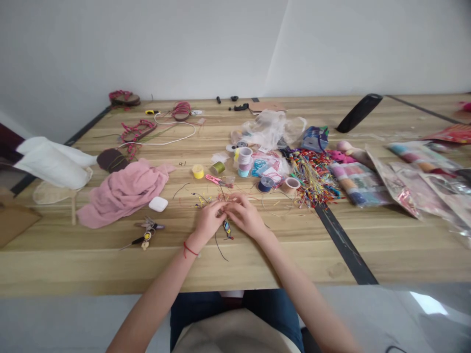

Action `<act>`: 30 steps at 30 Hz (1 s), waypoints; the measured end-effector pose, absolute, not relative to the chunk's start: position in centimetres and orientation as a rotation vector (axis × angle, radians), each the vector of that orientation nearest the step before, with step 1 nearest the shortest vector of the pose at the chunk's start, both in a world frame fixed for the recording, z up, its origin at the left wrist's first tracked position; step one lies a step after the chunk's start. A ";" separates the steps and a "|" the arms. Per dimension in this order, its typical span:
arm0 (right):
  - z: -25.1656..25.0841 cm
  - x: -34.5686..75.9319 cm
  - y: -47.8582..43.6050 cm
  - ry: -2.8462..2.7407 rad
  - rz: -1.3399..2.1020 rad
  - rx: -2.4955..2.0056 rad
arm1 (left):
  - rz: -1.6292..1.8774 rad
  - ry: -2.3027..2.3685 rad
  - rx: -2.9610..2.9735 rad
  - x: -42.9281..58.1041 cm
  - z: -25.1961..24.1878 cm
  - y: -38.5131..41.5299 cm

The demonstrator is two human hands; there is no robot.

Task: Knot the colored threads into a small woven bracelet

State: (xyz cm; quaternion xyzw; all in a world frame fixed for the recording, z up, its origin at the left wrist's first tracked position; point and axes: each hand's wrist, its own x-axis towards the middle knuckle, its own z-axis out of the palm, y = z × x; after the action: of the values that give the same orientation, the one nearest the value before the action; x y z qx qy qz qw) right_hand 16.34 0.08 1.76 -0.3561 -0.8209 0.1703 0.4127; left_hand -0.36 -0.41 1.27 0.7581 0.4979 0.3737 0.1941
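Note:
My left hand (210,219) and my right hand (246,214) meet over the table, fingertips pinched together around a small cord piece. A beaded, colourful part (227,227) hangs below the fingertips, and a dark cord end (221,249) trails toward me. What exactly each fingertip grips is too small to tell. Just beyond the hands lie pink-handled snips (214,180), a yellow thread spool (197,171) and an olive spool (218,167). To the right stand a blue spool (265,184) and a brown-edged spool (292,185).
A pink cloth (127,192), a white case (158,204) and keys (147,236) lie left. Tangled coloured cords (314,179), bead packs (362,184) and a black cylinder (359,113) are right. A plastic bag (270,128) lies behind the spools on the wooden table (257,264).

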 end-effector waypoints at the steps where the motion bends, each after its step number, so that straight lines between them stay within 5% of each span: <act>1: 1.8 16.3 0.1 -2.099 0.392 -0.898 | 1.042 1.402 2.136 -0.4 1.3 -0.4; 30: 1.1 16.0 0.4 -2.321 0.295 -0.979 | 0.871 1.448 2.198 -0.5 1.5 -0.6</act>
State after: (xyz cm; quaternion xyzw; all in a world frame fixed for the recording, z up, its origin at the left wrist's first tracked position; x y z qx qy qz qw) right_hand 16.01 0.40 1.08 -0.3684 -0.8736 0.1109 0.2981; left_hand -0.49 -0.56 1.49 0.7793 0.5135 0.3087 0.1837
